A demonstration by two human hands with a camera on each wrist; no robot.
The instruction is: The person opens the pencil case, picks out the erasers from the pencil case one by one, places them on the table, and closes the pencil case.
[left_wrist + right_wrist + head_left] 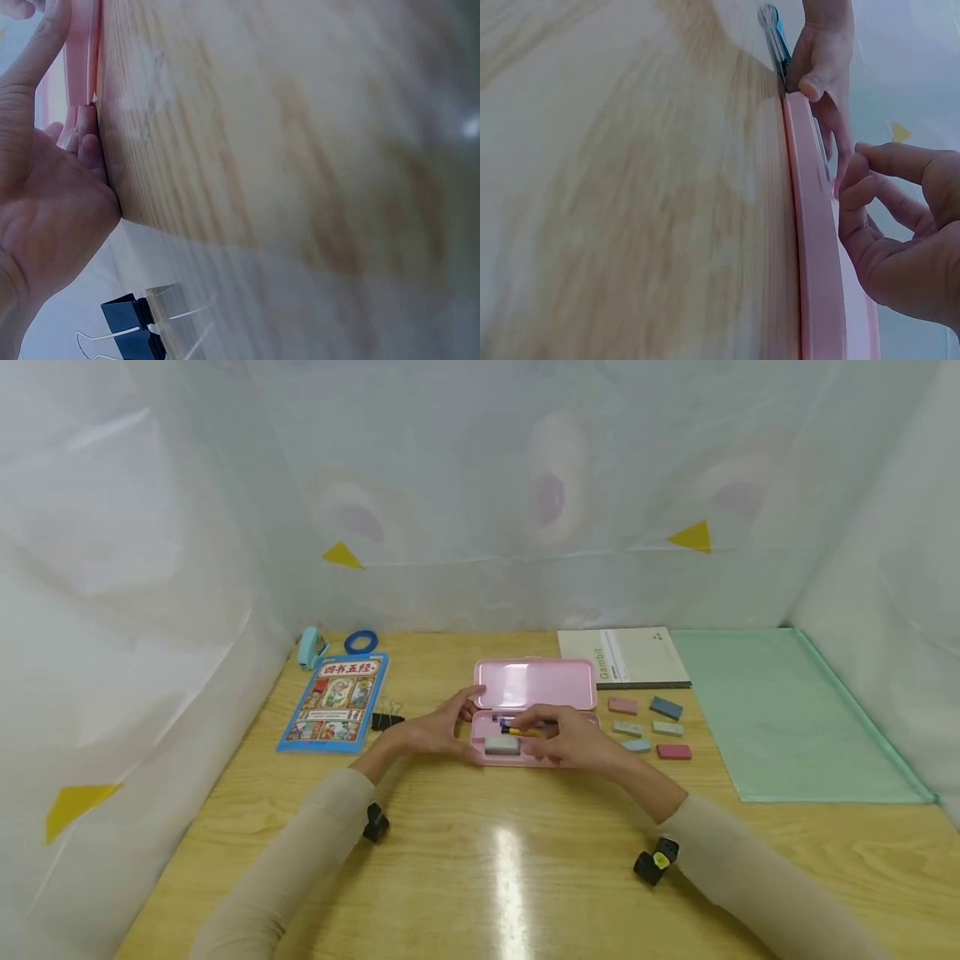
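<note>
A shallow pink plastic pencil case (pixel 534 710) lies open in the middle of the wooden worktop (pixel 480 860), its rounded lid folded back flat. In its tray lie a grey rectangular eraser (pixel 502 745) and a yellow-tipped pen (pixel 525 730).

Pen tips (pixel 525 728) in pink case (pixel 534 683) hidden under right hand (pixel 570 739).

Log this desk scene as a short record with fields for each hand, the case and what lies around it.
left hand: steadies the left end of the pencil case
right hand: over the tray, fingers on a yellow pen
pencil case: pink, lid open, white eraser inside
right of case: six small erasers, notebook, green mat
left of case: binder clip, blue book
</note>
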